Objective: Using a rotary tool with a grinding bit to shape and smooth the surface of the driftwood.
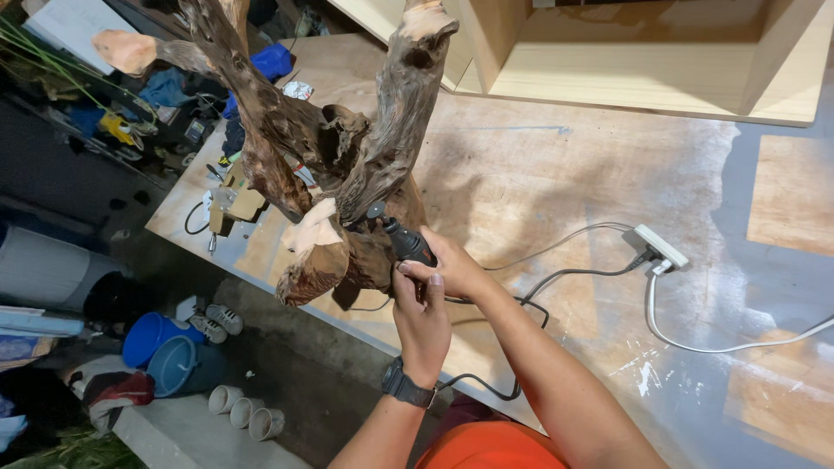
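A big gnarled piece of driftwood [304,139] with several branches stands upright on a plywood worktable [539,174]. Both my hands are wrapped around a black corded rotary tool [401,238], its tip set against the wood near a pale cut stub [314,233]. My left hand [423,323], with a black watch on the wrist, grips the tool body from below. My right hand [452,265] closes over it from the right. The tool's black cord [486,382] loops over the table.
A white power strip [660,247] with white and black cables lies to the right. Pale wooden cabinet parts [643,61] stand at the back. Down on the floor at left are blue buckets [156,347], white cups [243,410], shoes and clutter.
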